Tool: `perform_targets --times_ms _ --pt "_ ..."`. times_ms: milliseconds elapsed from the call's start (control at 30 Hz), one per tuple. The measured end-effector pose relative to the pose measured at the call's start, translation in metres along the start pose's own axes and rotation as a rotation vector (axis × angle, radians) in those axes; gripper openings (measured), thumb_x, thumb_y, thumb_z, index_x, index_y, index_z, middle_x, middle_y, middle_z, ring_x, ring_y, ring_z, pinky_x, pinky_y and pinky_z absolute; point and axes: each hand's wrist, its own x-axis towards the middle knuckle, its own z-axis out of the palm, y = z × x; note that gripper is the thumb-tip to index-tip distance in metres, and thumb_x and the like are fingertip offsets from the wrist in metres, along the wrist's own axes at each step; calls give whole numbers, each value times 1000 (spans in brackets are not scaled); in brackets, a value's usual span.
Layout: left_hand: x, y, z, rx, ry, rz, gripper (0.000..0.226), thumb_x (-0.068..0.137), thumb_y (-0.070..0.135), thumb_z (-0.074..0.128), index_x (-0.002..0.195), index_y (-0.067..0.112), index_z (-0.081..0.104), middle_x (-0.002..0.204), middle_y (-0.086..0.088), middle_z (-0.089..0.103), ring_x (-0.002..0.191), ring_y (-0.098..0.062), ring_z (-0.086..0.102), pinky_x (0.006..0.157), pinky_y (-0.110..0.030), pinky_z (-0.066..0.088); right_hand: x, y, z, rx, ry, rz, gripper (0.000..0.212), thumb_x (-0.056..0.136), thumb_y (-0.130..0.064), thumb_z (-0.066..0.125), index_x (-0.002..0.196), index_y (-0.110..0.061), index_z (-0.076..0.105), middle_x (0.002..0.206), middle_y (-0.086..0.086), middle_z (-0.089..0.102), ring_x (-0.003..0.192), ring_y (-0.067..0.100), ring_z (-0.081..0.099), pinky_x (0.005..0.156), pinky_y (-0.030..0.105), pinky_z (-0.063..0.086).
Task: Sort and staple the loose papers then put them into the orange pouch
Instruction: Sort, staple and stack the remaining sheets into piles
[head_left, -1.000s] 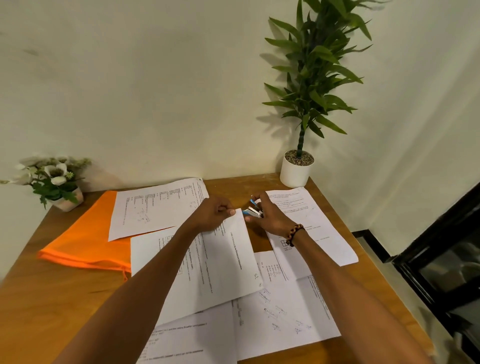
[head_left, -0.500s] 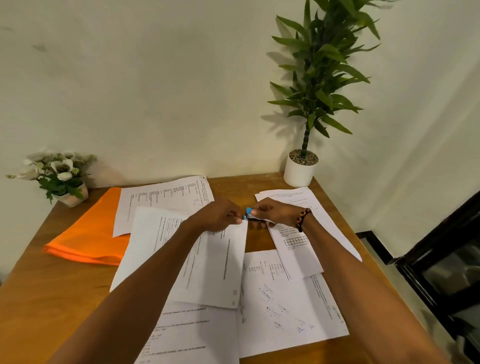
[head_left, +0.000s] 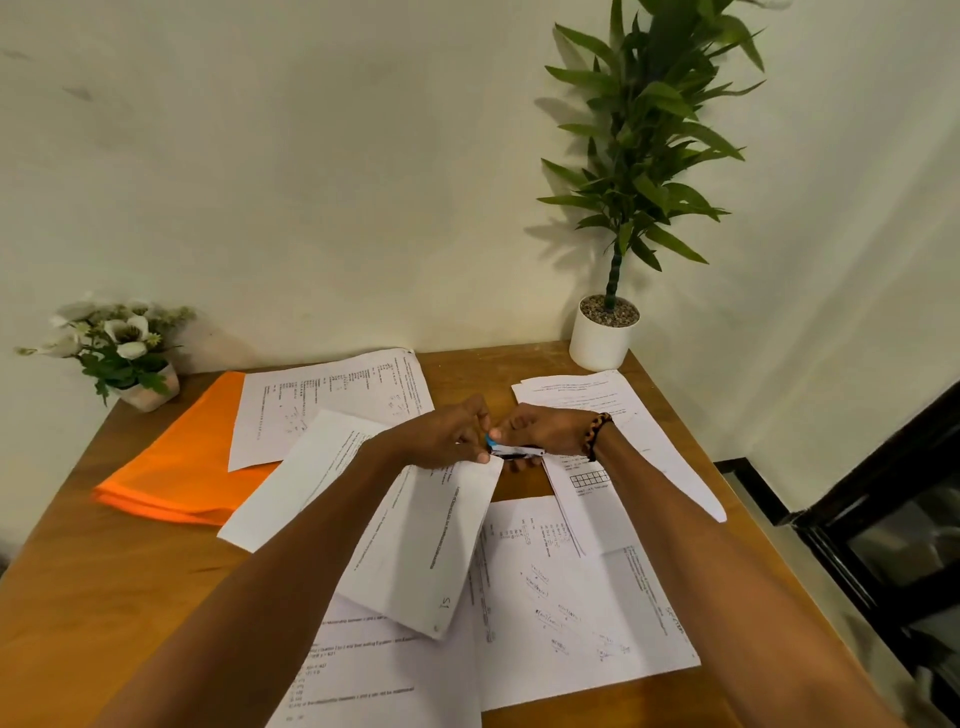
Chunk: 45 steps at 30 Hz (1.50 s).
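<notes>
Just left of the stapler (head_left: 511, 451), the far right corner of a lifted sheaf (head_left: 415, 525) is pinched by the left hand (head_left: 451, 436), whose fingers (head_left: 475, 415) are curled over the paper's edge. On the stapler's other side, the right hand (head_left: 545, 434) is wrapped round its body, thumb on top and fingers underneath, so that the blue nose points left toward the pinched corner. The stapler's long axis lies roughly level, left to right, and the corner appears to sit at or inside its mouth; whether the paper is fully seated cannot be told, since the two hands hide the gap. The sheaf's long axis runs from the stapler down toward the viewer, with its near end hanging over other papers (head_left: 582, 597) spread flat on the table (head_left: 104, 597). A squeeze by the right hand seems to be the step in hand, and it turns on the corner staying square in the mouth. Well left of the stapler, the pouch (head_left: 176, 467) lies flat, partly covered by a sheet (head_left: 332, 400), so the left hand is judged the nearer one for loading it later.
</notes>
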Motion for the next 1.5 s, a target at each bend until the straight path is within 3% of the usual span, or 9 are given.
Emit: perform_targets --times_ms 200,333,500,767,867,1033,1233,1400,1500 --pt "-3 0 -2 -33 -34 1 34 96 24 69 115 20 41 67 4 68 60 -7 53 61 -28 42 0 -2 3 80 -74 32 41 105 -33 48 99 3 67 79 5 71 60 12 61 50 21 43" --pt "-4 2 -4 -16 -102 -32 36 96 25 70 116 23 40 84 -6 76 72 -11 60 72 -29 47 1 -5 4 123 -150 98 38 93 -39 63 101 -2 68 86 6 70 65 12 61 51 20 44" --pt "-6 3 -5 -35 -131 -47 43 96 24 69 124 21 38 82 8 76 75 -3 67 74 -26 52 -1 -4 11 100 -129 121 13 87 -16 78 93 -12 68 84 8 67 65 14 55 50 22 42" --pt "-11 1 -5 -49 -96 -67 44 96 23 70 126 19 39 77 10 73 75 -7 64 71 -24 48 -3 -4 19 270 -43 98 8 92 -9 72 94 -8 64 70 6 59 54 10 53 46 18 42" --pt "-11 1 -6 -29 -101 -58 46 96 23 69 127 19 36 81 -5 73 70 -12 59 63 -21 44 -1 -3 24 211 19 105 16 89 -16 77 92 -7 64 68 6 58 54 11 49 45 17 40" --pt "-13 0 -2 -38 -82 -70 49 95 26 71 129 21 36 90 3 77 74 -1 67 71 -19 49 -1 -6 26 179 38 122 15 87 -10 77 95 -2 67 70 3 66 53 8 49 45 18 37" --pt "-14 -9 -1 -78 -20 -71 60 91 30 75 138 21 38 74 10 74 72 -6 68 74 -22 51 -1 -3 25 272 63 153 10 84 -3 77 85 -10 70 69 6 66 54 10 51 46 18 40" --pt "-18 -12 -8 -50 35 -52 25 91 27 75 112 16 70 67 17 70 66 1 63 68 -19 45 0 -2 25 260 99 197 8 85 -4 77 88 -4 69 70 7 68 52 8 52 46 16 40" --pt "-17 -18 -5 -19 68 -17 12 90 25 76 93 13 79 76 6 73 70 -10 65 68 -27 50 1 0 25 224 98 210 11 86 -6 76 91 -1 68 71 6 68 52 8 52 47 15 41"
